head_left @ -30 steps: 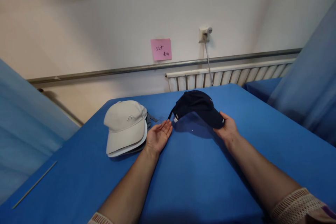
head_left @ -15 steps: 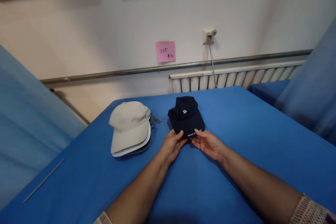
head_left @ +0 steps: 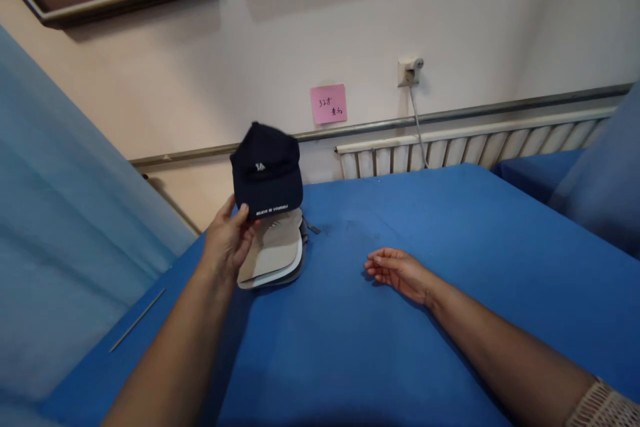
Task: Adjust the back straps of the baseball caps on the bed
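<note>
A navy baseball cap [head_left: 267, 177] with a small white logo and white lettering along its brim is gripped at the brim by my left hand [head_left: 230, 237]. The cap is raised in front of a stack of caps. Topmost in that stack is a beige cap [head_left: 273, 250], its crown mostly hidden by the navy one. Beneath it show a white brim [head_left: 293, 263] and a dark grey cap [head_left: 295, 275]. My right hand [head_left: 397, 272] rests low over the blue table with nothing in it, its fingers loosely curled and not closed.
The blue-covered table [head_left: 425, 360] runs back to a radiator [head_left: 395, 159] and a metal rail [head_left: 370, 127]. A thin stick [head_left: 137, 320] lies near the left edge. Pale blue curtains [head_left: 65, 213] hang at both sides. A pink note [head_left: 329, 104] and a socket with a plug [head_left: 410, 72] are on the wall.
My left hand has lifted the navy cap off the table and carried it left, over the stacked caps. My right hand has let go of its brim. The view has shifted slightly.
</note>
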